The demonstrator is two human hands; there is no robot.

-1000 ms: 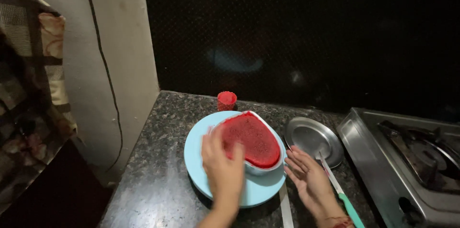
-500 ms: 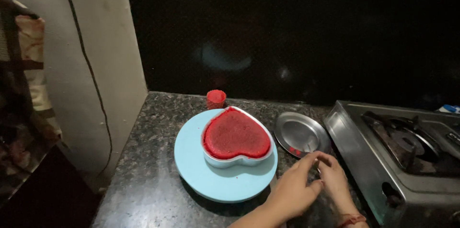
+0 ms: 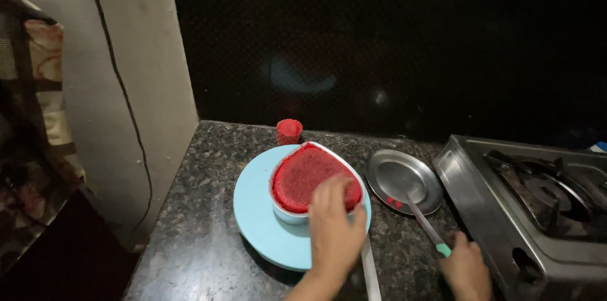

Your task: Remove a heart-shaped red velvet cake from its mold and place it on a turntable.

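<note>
red cake [image 3: 310, 176] sits unmoulded no further than we can see: it is in its heart tin [image 3: 286, 212] on the blue turntable [image 3: 259, 212], uncut. our left hand [image 3: 334, 225] lies flat on the cake's near edge, fingers spread. our right hand [image 3: 466, 269] grips a green-handled knife [image 3: 425, 225], tip over the steel plate [image 3: 404, 178]. wrists are cut off; the plate's red specks are unclear.

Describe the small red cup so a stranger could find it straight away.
Start at the round light-blue plate on the dark speckled counter, which carries a heart-shaped pan of red cake. Just behind the plate, against the black wall, stands the small red cup. It is the only small red thing standing alone on the counter.
</note>
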